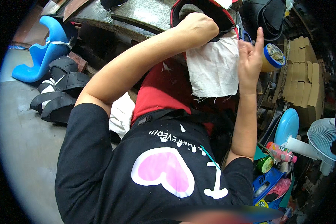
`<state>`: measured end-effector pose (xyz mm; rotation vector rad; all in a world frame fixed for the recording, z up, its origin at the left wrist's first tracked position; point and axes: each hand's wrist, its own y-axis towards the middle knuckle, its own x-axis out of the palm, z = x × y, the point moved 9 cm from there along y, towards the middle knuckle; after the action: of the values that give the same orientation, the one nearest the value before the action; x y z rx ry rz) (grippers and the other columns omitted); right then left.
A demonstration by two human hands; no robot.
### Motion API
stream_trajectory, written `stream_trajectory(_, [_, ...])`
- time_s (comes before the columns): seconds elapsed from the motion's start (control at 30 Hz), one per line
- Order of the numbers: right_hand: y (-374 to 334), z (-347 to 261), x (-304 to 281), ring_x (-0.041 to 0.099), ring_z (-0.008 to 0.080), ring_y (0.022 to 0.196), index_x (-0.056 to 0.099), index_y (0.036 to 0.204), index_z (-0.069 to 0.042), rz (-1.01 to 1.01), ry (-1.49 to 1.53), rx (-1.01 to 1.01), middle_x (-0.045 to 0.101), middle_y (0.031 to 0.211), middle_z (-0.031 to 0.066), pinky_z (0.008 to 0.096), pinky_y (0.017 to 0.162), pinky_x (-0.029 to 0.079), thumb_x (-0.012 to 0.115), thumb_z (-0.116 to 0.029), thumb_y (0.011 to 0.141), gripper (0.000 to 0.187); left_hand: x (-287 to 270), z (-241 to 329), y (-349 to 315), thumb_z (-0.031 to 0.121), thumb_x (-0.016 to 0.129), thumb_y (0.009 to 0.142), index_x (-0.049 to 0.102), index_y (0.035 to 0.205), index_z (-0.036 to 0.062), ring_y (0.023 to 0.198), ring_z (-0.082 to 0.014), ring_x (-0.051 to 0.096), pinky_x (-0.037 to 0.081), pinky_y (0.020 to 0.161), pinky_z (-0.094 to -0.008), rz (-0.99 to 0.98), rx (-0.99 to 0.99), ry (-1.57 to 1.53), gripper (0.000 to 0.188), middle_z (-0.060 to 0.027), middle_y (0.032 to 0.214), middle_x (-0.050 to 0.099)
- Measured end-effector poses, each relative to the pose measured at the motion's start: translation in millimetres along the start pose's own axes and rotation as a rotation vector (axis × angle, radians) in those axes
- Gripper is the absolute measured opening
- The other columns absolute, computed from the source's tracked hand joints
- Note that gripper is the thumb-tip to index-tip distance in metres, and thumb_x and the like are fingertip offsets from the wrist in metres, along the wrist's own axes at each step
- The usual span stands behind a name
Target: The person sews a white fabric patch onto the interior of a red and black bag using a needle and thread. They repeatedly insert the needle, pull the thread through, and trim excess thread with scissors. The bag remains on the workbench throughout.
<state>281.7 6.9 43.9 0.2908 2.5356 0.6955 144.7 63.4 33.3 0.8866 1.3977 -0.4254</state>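
My left hand (201,30) is closed in a fist over a curved black piece with red edging (226,18). Its fingertips are hidden, so what they grip cannot be made out. A white cloth (212,69) with a frayed lower edge hangs below the black piece, over my lap. Beside the cloth's right edge is my right hand (250,56), slightly blurred. Its index finger points up while the other fingers are curled in; anything pinched in them is too small to tell. Blue-handled scissors (245,35) lie between the black piece and my right hand.
A worn workbench (138,16) spans the far side. Black padded pieces (63,89) and a blue curved form (37,61) stand at left. On the right are a blue-lidded jar (274,58), a black rounded item (263,18), cardboard boxes (302,82) and a fan (323,140).
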Motion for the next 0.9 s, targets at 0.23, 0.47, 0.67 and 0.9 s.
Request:
stream_trajectory(0.23, [65.7, 47.8, 20.0, 0.068, 0.0423, 0.097, 0.050, 0.143, -0.020, -0.316, -0.969, -0.009, 0.070, 0.103, 0.0230, 0.0528, 0.083, 0.054, 0.062, -0.027, 0.095, 0.050, 6.4, -31.0, 9.3, 0.013, 0.059, 0.085, 0.070, 0.098, 0.0012, 0.086, -0.0365, 0.072, 0.057, 0.080, -0.0453, 0.131, -0.147, -0.177, 0.021, -0.0213, 0.088, 0.073])
stream_trajectory(0.47, [88.4, 51.4, 18.2, 0.068, 0.0413, 0.106, 0.049, 0.144, -0.023, -0.320, -1.003, 0.099, 0.070, 0.113, 0.0225, 0.0509, 0.091, 0.053, 0.073, -0.033, 0.085, 0.065, -3.5, -44.7, 5.6, 0.020, 0.058, 0.089, 0.069, 0.097, 0.0019, 0.084, -0.0399, 0.071, 0.056, 0.080, -0.0475, 0.222, -0.214, -0.337, 0.022, -0.0238, 0.087, 0.071])
stream_trajectory(0.67, [76.8, 42.3, 8.3, 0.068, 0.0412, 0.106, 0.053, 0.139, -0.020, -0.258, -0.860, 0.044, 0.071, 0.112, 0.0217, 0.0502, 0.092, 0.053, 0.069, -0.030, 0.089, 0.053, -55.9, -53.0, -4.0, 0.024, 0.052, 0.100, 0.062, 0.086, 0.0015, 0.065, -0.0256, 0.067, 0.051, 0.061, -0.0386, 0.305, -0.295, -0.713, 0.028, -0.0152, 0.071, 0.067])
stream_trajectory(0.9, [62.3, 2.0, -1.0, 0.068, 0.0426, 0.100, 0.056, 0.138, -0.016, -0.096, -0.697, -0.082, 0.071, 0.106, 0.0226, 0.0508, 0.084, 0.054, 0.059, -0.044, 0.098, 0.049, -87.3, -44.1, -27.5, 0.011, 0.059, 0.096, 0.059, 0.097, 0.0016, 0.077, -0.0329, 0.065, 0.051, 0.070, -0.0401, 0.438, -0.087, -0.577, 0.010, -0.0153, 0.081, 0.063])
